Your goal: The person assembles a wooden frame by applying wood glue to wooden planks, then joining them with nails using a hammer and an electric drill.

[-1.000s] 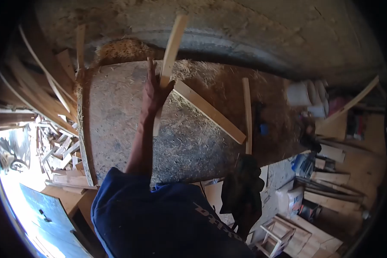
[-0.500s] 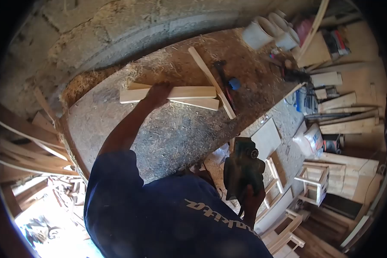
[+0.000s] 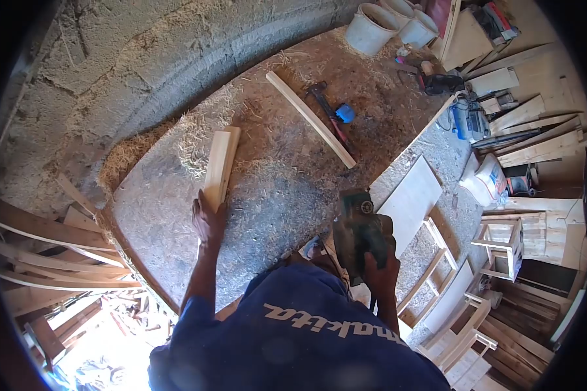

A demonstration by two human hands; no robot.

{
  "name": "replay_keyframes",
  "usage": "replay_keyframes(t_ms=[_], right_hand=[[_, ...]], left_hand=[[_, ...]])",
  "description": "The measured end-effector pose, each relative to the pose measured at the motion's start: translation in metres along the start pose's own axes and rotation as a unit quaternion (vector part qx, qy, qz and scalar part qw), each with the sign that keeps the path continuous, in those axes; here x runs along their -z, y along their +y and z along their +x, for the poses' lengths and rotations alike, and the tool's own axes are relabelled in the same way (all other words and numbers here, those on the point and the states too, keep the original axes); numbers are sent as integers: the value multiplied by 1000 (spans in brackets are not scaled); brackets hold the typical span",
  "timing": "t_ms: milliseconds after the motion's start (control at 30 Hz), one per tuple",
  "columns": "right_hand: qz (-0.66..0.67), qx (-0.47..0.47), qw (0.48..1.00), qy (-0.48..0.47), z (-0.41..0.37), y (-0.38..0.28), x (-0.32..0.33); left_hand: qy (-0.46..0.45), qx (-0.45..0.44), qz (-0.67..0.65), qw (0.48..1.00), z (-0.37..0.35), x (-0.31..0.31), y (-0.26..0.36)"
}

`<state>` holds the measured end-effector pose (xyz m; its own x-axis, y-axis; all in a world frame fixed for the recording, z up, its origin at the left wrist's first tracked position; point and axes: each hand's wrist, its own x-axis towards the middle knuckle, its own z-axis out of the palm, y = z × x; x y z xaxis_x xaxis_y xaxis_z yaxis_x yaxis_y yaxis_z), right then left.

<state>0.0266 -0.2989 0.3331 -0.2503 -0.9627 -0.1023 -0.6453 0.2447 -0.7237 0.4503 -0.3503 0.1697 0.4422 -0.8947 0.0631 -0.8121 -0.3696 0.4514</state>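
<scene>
The dark blue shirt [image 3: 287, 352] has short sleeves and pale letters [image 3: 332, 322] — left hand [image 3: 209, 220] and right hand [image 3: 379, 270] are bare.

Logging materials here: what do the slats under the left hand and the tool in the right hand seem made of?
The slats under the left hand: pale bare wood, seemingly unfinished, no paint showing. The power tool gripped by the right hand: apparently dark green moulded plastic housing, matt and dusty.

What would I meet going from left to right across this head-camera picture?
Stack of bent brown wooden strips → left hand on a pale flat wooden board → dark green power tool held in the right hand → small pale wooden stool frame.
</scene>
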Motion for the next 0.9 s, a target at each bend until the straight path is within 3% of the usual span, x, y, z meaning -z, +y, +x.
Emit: replay_keyframes(t_ms=[67, 133, 233, 433, 767, 900], right_hand=[[-1, -19, 998, -52, 5, -6, 2], [8, -18, 998, -66, 8, -20, 4], [12, -9, 996, -83, 10, -29, -1], [6, 44, 993, -105, 37, -21, -44], [82, 46, 987, -131, 90, -16, -151], [66, 61, 991, -100, 102, -26, -168]], left_hand=[[40, -19, 5, 999, -7, -12, -2], [97, 37, 38, 994, -4, -18, 16], [47, 91, -7, 995, 8, -19, 40], [61, 13, 1, 998, 38, -46, 50], [18, 8, 17, 1000, 37, -41, 48], [2, 32, 37, 999, 38, -45, 51]])
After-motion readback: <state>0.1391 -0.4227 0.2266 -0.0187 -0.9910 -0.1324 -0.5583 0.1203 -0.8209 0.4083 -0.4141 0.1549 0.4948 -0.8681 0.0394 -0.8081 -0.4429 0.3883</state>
